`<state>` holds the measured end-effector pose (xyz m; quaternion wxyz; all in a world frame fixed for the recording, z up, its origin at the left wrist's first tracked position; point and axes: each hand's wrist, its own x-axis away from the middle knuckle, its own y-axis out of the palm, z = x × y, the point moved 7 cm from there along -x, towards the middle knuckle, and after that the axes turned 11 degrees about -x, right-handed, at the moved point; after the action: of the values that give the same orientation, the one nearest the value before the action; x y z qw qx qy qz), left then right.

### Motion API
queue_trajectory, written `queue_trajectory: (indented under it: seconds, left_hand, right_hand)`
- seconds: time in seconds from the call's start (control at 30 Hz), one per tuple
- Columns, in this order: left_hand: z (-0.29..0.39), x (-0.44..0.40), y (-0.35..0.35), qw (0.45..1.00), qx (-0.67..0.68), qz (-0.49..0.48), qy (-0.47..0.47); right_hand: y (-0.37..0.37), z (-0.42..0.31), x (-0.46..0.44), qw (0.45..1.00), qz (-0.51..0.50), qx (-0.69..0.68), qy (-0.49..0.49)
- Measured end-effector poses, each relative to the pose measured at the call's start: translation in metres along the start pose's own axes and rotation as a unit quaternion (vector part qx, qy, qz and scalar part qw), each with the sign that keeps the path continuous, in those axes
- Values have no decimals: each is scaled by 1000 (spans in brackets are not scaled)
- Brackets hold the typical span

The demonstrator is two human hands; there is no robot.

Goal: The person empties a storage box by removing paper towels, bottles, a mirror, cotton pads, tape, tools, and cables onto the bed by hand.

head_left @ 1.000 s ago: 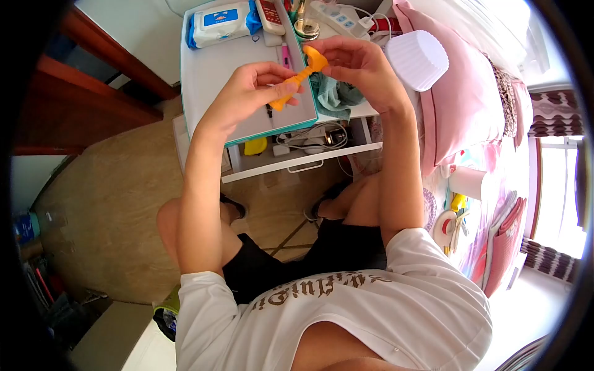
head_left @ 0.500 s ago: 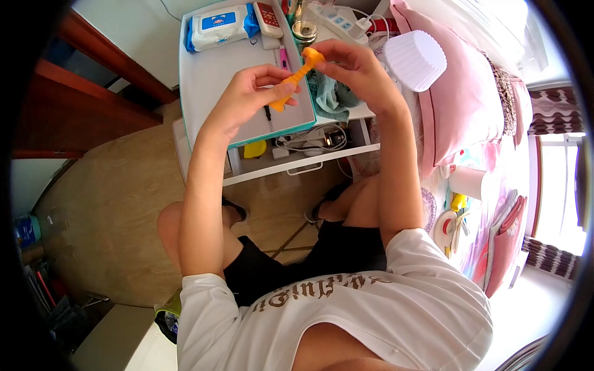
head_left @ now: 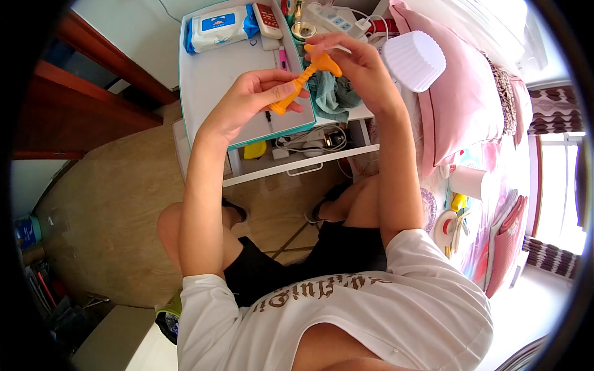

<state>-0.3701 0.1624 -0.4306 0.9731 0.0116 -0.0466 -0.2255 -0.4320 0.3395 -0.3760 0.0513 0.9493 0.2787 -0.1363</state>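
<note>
Above the right edge of a shallow white tray with a teal rim (head_left: 184, 80), my two hands are on an orange T-shaped tool (head_left: 303, 78), razor-like in outline with a ribbed handle. My left hand (head_left: 257, 96) pinches the handle's lower end between thumb and fingers. At the wide head, the fingers of my right hand (head_left: 356, 60) grip its upper end. Part of the handle is hidden by my left fingers. Below and behind the tool lies a crumpled grey-green cloth (head_left: 334, 99).
The tray holds a wipes pack (head_left: 219, 28), a red-and-white remote-like device (head_left: 267, 20) and a pink stick (head_left: 283, 59). An open drawer (head_left: 247, 176) with cables is underneath. A power strip (head_left: 334, 20), white ribbed shade (head_left: 414, 60) and pink pillow (head_left: 461, 93) are rightward.
The orange tool has turned so its wide head now shows side-on, extending to the right. My right fingers have shifted their hold on the head; my left hand has barely moved.
</note>
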Motion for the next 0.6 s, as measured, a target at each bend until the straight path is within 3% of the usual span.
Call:
queue_trajectory:
  seconds: [0.13,0.6]
  left_hand:
    - [-2,0,-1,1000,-7,8,-9]
    - [-11,0,-1,998,48,8,-43]
  right_hand:
    - [-5,7,7,989,51,-1,135]
    - [-1,7,4,998,-16,43,49]
